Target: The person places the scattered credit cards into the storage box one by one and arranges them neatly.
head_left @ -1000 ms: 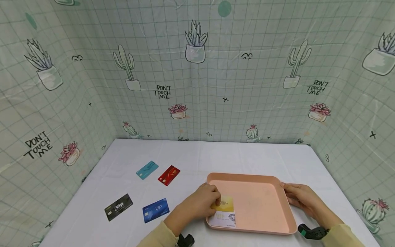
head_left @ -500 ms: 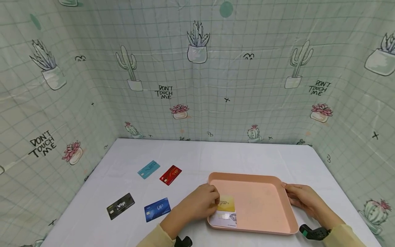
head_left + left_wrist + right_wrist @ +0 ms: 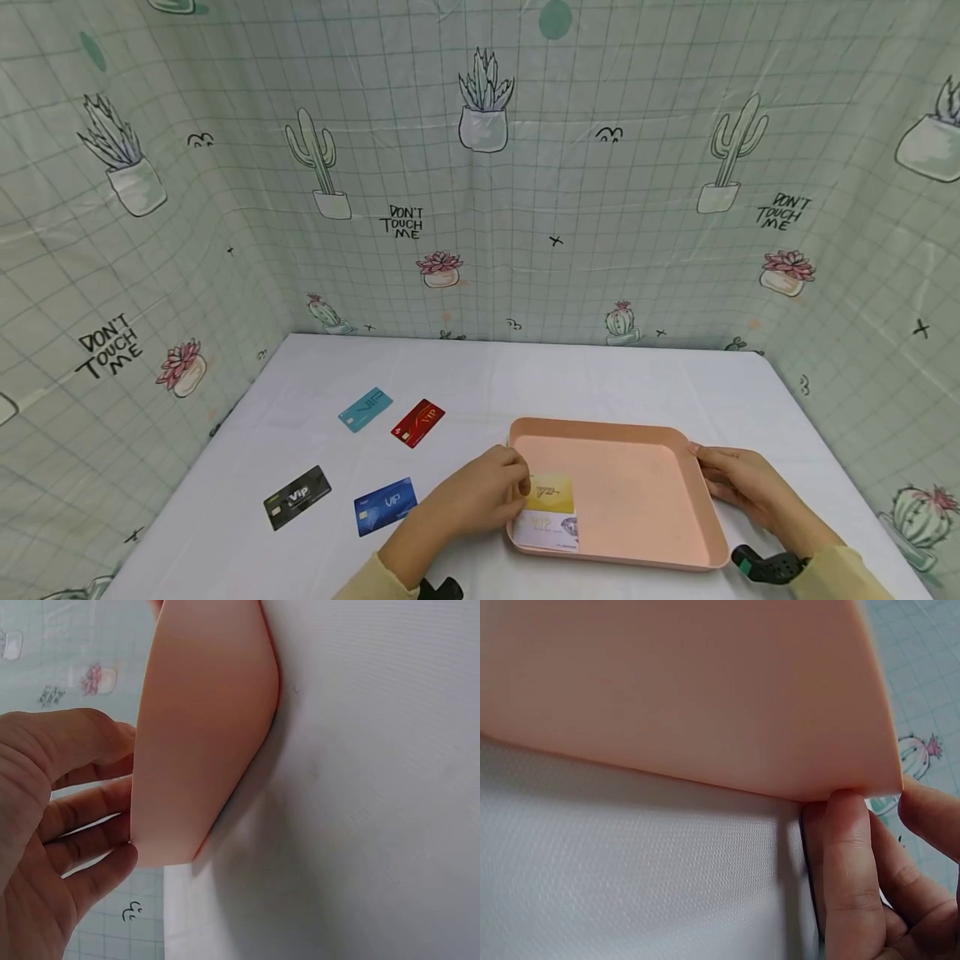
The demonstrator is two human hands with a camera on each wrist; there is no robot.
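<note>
A pink tray (image 3: 630, 500) lies on the white table, with a yellow card (image 3: 555, 493) and a white card (image 3: 547, 532) side by side at its left end. My left hand (image 3: 487, 492) reaches over the tray's left rim, fingers loosely bent beside the yellow card. In the left wrist view, the tray's outer wall (image 3: 199, 720) hides the fingertips of that hand. On the other side, my right hand (image 3: 738, 479) grips the tray's right edge. The right wrist view shows a finger (image 3: 849, 870) at the wall's lower edge and another digit at the rim.
Left of the tray lie a blue card (image 3: 386, 506), a black card (image 3: 297, 497), a red card (image 3: 417, 423) and a teal card (image 3: 365, 409). A cactus-print cloth (image 3: 555, 192) stands around the back and sides of the table (image 3: 480, 375).
My left hand has drawn slightly left from the yellow card, which now lies let go in the tray. My right hand keeps its place on the tray. The head view has shifted a little.
</note>
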